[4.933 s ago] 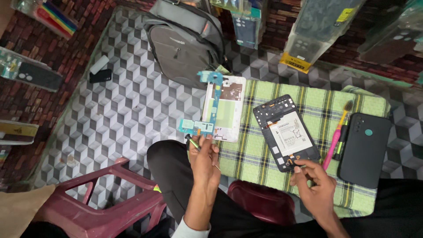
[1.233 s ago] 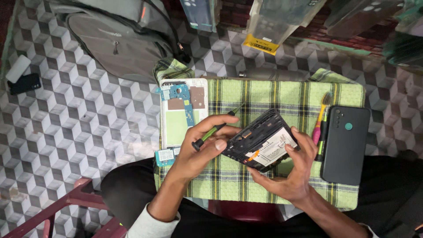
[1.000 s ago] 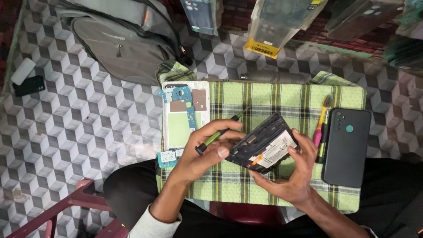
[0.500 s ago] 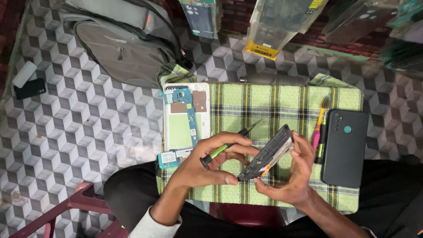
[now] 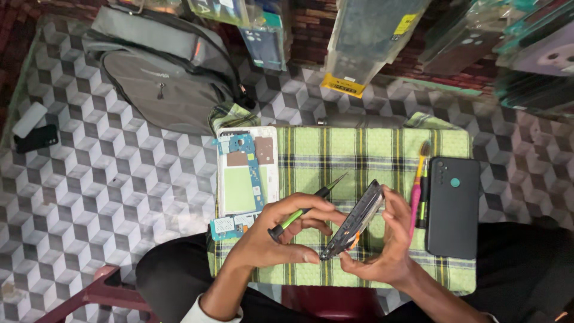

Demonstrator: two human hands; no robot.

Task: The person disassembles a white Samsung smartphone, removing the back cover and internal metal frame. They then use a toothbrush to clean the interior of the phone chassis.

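Opened phone (image 5: 357, 219) on edge, long axis diagonal, top upper-right; both hands clamped on it.

Green-yellow plaid cloth (image 5: 359, 149) w/ dark stripes. Screwdriver (image 5: 305, 209): green shaft, black ends. Phone cover (image 5: 452, 206) black w/ teal dot. Grey backpack (image 5: 161, 78), grey-white cube-pattern floor (image 5: 89, 197). Pink brush (image 5: 417, 191).

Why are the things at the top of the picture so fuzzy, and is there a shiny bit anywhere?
In the head view, the hanging packets at the top sit close to the camera, so they blur and look dim; the green checked cloth, the left hand, the right hand and the opened phone look sharper; no strong glare, just soft, even light on the patterned floor.
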